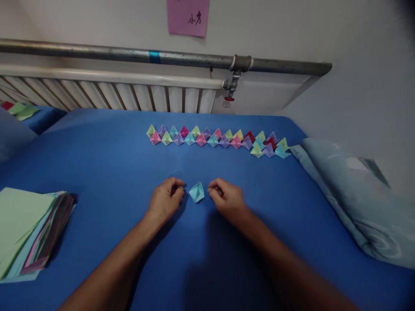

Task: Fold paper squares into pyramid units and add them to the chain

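Observation:
A light blue folded paper boat [196, 192] sits on the blue tabletop [126, 172], between my two hands. Just left of it is my left hand [166, 196], its fingers curled and the thumb drawn in toward the index finger, with a small gap to the paper. My right hand [228, 196] is on the other side, also closed, fingertips turned toward the boat but apart from it. No object shows in either hand. Farther back, rows of similar folded paper boats [201, 139] in pink, green, purple, blue, yellow and red stand close together.
A stack of coloured paper sheets [26, 224] lies at the left. On the right is a folded pale blue cloth [350, 198]. Behind the table run a white radiator [123, 96] and a metal pipe [194, 58] with a red-handled valve [229, 99].

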`<state>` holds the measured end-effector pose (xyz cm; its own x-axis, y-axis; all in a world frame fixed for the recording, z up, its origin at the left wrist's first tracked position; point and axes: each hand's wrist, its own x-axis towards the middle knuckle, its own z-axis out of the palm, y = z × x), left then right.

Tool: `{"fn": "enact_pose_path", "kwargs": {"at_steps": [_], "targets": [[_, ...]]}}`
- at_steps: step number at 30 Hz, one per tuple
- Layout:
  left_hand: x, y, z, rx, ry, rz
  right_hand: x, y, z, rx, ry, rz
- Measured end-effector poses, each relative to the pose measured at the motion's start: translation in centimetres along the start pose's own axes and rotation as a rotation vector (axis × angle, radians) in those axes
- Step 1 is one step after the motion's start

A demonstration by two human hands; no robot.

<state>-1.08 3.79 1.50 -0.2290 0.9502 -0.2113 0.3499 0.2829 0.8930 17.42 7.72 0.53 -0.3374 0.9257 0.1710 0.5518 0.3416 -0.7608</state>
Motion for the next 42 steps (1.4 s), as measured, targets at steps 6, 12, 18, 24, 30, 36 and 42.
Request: {"fn": "enact_pose_path", "kwargs": {"at_steps": [6,12,18,24,30,36,42], "targets": [[-0.4,0.2,0.0,0.083,-0.059,0.048,0.2,0.5,0.2,0.016,0.053,-0.094],[-1.9,0.8,0.6,0.264,-0.067,0.266,1.3,0.9,0.7,0.074,0.021,-0.241],[-1.9,0.4,1.1,0.346,-0.084,0.405,1.8,0.6,1.3,0.036,-0.017,-0.3],[-1.2,0.3,-0.4,0.386,-0.043,0.42,1.0,-0.3,0.9,-0.032,-0.017,-0.191],[-1.1,0.7,-0.9,0.325,0.044,0.407,0.7,-0.8,0.5,0.041,0.093,-0.219],[-1.3,0.0,0.8,0.364,0.121,0.464,0.8,-0.7,1.5,-0.173,0.006,-0.295],[-1.1,-0.3,1.7,0.544,0.121,0.496,1.0,-0.9,2.1,-0.328,-0.137,-0.23]]}}
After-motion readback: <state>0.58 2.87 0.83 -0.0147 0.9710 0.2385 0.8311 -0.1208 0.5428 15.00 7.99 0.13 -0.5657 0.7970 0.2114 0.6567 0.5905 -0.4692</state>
